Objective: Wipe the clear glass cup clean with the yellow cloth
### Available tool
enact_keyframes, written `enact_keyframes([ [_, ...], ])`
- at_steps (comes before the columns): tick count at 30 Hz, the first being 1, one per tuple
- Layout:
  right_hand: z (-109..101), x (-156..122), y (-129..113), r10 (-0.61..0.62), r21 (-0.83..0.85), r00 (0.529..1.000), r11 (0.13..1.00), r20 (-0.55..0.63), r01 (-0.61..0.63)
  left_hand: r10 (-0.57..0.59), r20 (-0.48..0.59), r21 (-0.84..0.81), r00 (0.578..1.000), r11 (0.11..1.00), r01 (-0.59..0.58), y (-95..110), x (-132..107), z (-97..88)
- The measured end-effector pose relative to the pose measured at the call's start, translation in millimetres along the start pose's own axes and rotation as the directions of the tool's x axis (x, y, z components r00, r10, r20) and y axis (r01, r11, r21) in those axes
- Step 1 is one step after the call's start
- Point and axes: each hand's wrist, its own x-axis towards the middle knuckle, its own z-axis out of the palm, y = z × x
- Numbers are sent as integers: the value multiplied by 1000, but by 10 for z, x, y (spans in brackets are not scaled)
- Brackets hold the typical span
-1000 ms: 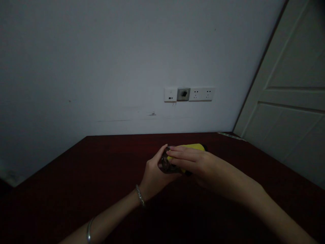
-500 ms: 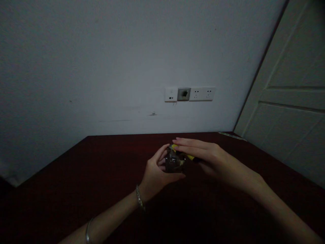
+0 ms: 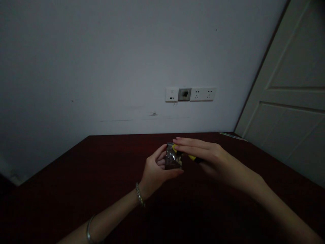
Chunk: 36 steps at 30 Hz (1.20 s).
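Above the dark red table, my left hand (image 3: 153,171) grips a small, dark brown, glossy packet (image 3: 172,161), with the thumb along its near edge and fingers behind it. My right hand (image 3: 207,154) comes in from the right, palm down, closed around a slim yellow-and-black object (image 3: 192,158) whose kind I cannot make out. The yellow end of that object lies at the packet's upper right, by the right fingertips. Most of it is hidden under the fingers. A pale patch shows at the packet's right side.
The dark red tabletop (image 3: 122,152) reaches back to a white wall (image 3: 114,61). Several switch and socket plates (image 3: 190,94) are set in the wall. A pale panelled door (image 3: 291,91) stands at the right, and a thin flat strip (image 3: 233,136) lies at the table's back right.
The packet has turned slightly in my left hand and looks flatter and narrower, and the left thumb has shifted up a little. My right hand stays almost in place.
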Motion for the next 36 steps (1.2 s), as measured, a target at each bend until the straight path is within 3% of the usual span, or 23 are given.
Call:
enact_keyframes([
  [11,95,76,-187,29,-80,991,997,130,-19,-3,-24,-3,1000,1000,3,-60,72,-46],
  [18,135,3,64,18,-89,1000,996,22,-16,-25,-12,49,1000,998,25,-68,24,-27],
  [22,148,7,9,40,-191,999,981,22,-35,-31,-9,49,999,998,31,-78,35,-46],
  [28,143,78,-189,9,-192,993,981,114,13,32,36,58,999,998,-34,-56,81,-34],
  [36,139,-10,63,39,-257,999,966,31,-29,56,30,168,998,984,-60,-86,-35,7],
])
